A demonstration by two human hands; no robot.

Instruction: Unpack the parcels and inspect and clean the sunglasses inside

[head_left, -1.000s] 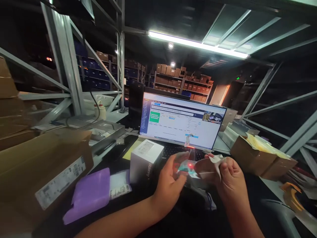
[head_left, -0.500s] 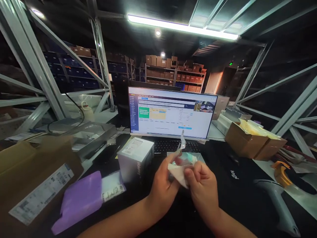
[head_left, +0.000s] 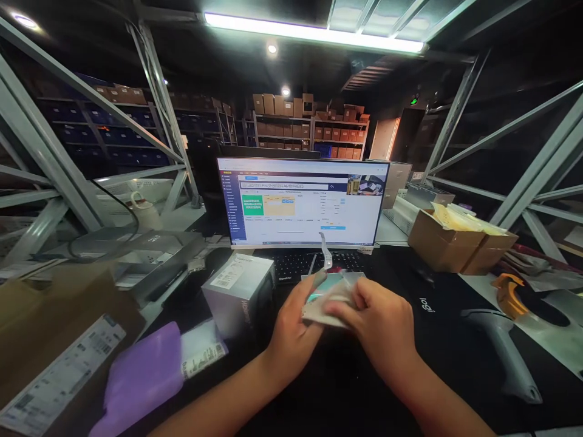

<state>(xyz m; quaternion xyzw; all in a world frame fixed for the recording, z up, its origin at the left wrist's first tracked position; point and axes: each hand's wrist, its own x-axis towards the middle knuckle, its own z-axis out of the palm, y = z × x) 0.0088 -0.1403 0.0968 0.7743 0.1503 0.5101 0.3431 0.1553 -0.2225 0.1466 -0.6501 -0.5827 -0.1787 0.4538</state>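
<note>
Our left hand point(head_left: 291, 321) and right hand point(head_left: 387, 318) clamp their fingers on a pale, thin, folded sheet point(head_left: 316, 311) between them; a crisp-edged white box point(head_left: 246, 288) stands at nine o'clock, black mat point(head_left: 437, 355) stretching toward four.

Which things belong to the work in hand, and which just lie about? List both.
Likely in use:
pale papery piece, held in left hand and right hand
teal item beside it, partly hidden

Seemingly just lying about:
white box
purple packet
grey handheld scanner
</note>
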